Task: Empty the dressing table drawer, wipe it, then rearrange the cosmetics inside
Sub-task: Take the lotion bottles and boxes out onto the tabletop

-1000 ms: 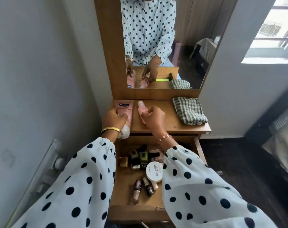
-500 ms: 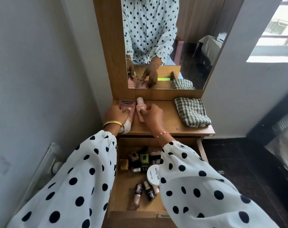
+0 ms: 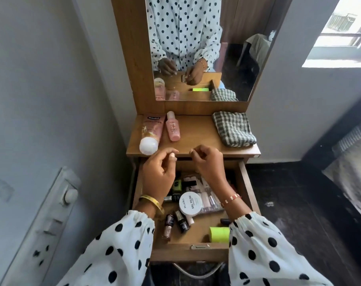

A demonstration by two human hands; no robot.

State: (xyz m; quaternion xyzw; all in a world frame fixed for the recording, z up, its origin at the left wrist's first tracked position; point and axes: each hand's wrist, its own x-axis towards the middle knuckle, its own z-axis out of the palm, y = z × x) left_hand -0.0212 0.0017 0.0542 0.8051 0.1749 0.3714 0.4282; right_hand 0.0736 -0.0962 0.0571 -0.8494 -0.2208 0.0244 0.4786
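We see a mirror (image 3: pixel 227 48) rising behind the wooden surface (image 3: pixel 196 131); a window (image 3: pixel 344 32) glows bright at upper right; a white switch panel (image 3: pixel 51 213) sits on the grey wall (image 3: pixel 41 79) at left; dark floor (image 3: pixel 289 203) spreads at right, beside a patterned bed (image 3: pixel 353 168).

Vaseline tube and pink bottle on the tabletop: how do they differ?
The Vaseline tube is wider and flat, with a big white cap pointing toward the person; the pink bottle is slimmer and rounder, its pink cap pointing toward the mirror. The tube carries a dark brand label; the bottle's print is too small to read. Both are pink, lie side by side, and neither hand touches them.
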